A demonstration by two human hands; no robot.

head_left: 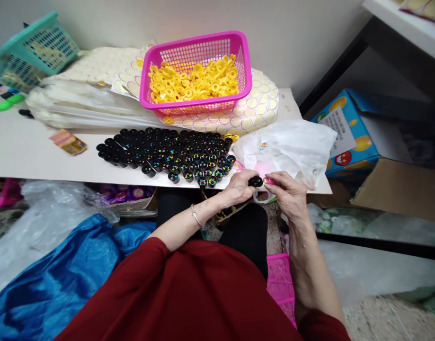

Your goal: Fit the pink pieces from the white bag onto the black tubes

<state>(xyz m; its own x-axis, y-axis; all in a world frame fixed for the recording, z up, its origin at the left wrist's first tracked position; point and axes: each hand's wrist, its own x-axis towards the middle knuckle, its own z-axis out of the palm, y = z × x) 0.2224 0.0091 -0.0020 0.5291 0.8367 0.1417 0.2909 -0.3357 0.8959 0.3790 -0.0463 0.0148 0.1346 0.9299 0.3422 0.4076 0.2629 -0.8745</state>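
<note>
I watch remotely as the left hand grips a black cup, the right hand pinching a pink piece.

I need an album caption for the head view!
Left hand holds a black cup, right hand a pink piece.

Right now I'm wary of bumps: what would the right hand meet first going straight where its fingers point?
Probably the black cup in the left hand, though depth is unclear; the pink piece in the right hand would lead.
</note>
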